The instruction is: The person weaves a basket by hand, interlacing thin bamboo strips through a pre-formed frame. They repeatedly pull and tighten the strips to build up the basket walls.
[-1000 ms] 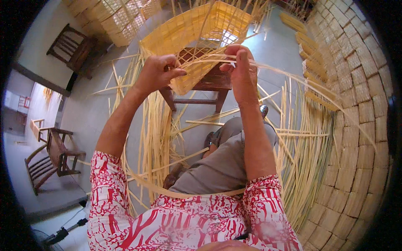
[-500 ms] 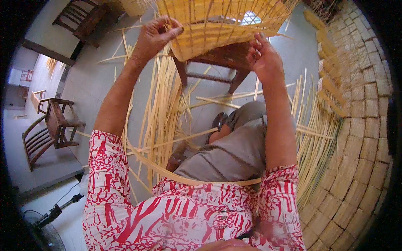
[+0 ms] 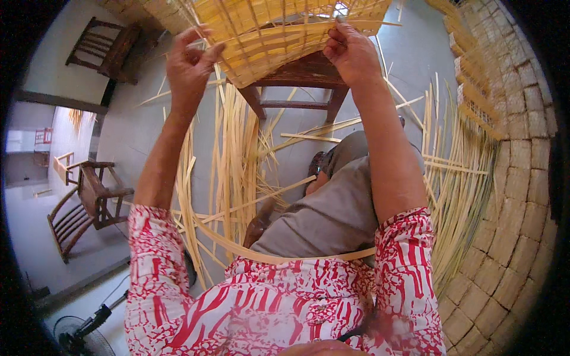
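A yellow woven basket (image 3: 255, 56) with an open lattice wall lies tilted on a dark wooden stool (image 3: 297, 74) in front of me. My left hand (image 3: 191, 62) is at its left edge, fingers curled and thumb against the weave; the fingertips are slightly blurred. My right hand (image 3: 354, 54) pinches a thin pale bamboo strip (image 3: 380, 24) along the basket's near side. The strip's tip sticks out to the right past that hand. A wider bamboo band (image 3: 279, 259) curves across my waist.
Long bamboo strips (image 3: 231, 154) lie on the floor left of my legs, more strips (image 3: 457, 190) at right. Woven panels (image 3: 510, 225) line the right side. Wooden chairs (image 3: 92, 193) and a fan (image 3: 77, 332) stand at left.
Both hands have shifted left in the picture, along with the basket. The left hand's thumb and fingers look further apart, while the right hand's fingers have closed on the strip.
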Demonstrator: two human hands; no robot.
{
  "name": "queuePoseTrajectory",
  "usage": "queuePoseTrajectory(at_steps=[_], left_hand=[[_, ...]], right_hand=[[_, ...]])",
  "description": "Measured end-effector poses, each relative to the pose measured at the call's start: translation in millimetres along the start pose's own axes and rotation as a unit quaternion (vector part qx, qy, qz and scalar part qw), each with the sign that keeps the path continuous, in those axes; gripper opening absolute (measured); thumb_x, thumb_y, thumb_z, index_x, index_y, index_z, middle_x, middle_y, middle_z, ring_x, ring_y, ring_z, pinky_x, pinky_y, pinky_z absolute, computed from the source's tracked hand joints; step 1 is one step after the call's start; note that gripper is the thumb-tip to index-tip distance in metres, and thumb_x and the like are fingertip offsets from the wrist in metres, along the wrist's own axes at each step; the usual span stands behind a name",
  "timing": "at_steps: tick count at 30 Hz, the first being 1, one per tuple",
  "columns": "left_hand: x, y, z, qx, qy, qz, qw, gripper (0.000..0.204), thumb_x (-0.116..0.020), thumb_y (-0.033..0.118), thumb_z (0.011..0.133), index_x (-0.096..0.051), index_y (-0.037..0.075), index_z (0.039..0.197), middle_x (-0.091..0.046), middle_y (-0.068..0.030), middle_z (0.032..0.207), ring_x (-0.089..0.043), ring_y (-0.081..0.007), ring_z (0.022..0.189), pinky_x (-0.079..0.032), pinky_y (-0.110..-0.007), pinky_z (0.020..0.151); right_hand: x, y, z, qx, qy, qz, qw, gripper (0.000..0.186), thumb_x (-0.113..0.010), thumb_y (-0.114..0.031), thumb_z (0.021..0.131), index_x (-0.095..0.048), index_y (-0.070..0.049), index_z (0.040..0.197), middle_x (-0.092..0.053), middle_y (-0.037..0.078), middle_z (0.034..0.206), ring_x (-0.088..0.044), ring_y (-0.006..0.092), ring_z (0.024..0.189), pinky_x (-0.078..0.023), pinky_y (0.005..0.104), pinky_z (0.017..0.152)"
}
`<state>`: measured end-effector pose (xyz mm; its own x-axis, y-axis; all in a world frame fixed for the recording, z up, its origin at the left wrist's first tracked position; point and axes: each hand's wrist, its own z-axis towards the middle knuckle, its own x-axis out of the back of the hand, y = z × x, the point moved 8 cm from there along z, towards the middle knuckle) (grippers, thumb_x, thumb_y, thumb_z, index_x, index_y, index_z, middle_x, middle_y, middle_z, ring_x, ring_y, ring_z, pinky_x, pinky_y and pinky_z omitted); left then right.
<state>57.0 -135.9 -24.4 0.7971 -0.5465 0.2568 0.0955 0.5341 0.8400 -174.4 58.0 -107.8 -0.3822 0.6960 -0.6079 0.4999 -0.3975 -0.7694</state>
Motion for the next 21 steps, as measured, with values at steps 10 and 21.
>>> queuePoseTrajectory(at_steps=[10,21], left_hand=[[-113,98,-13,-0.346,-0.087,0.313,0.88,0.017,-0.07,0.01,0.085,-0.066,0.009,0.101,-0.067,-0.0085,0.095,-0.068,-0.0276,0.078,-0.056,-0.036,0.067],[-106,75,15,-0.203,-0.141,0.095,0.964,0.008,-0.069,0.007,0.087,-0.066,0.005,0.095,-0.064,-0.0095,0.085,-0.065,-0.0212,0.074,-0.05,-0.031,0.066]], right_hand=[[-11,-1,-16,0.005,-0.04,0.069,0.997,0.013,-0.063,-0.019,0.095,-0.062,-0.007,0.099,-0.06,0.003,0.082,-0.059,0.0147,0.07,-0.054,0.0317,0.063],[-41,-13,-50,0.057,-0.156,0.128,0.978,0.038,-0.051,0.006,0.09,-0.057,-0.005,0.126,-0.06,0.009,0.125,-0.06,0.0191,0.109,-0.053,0.0314,0.091]])
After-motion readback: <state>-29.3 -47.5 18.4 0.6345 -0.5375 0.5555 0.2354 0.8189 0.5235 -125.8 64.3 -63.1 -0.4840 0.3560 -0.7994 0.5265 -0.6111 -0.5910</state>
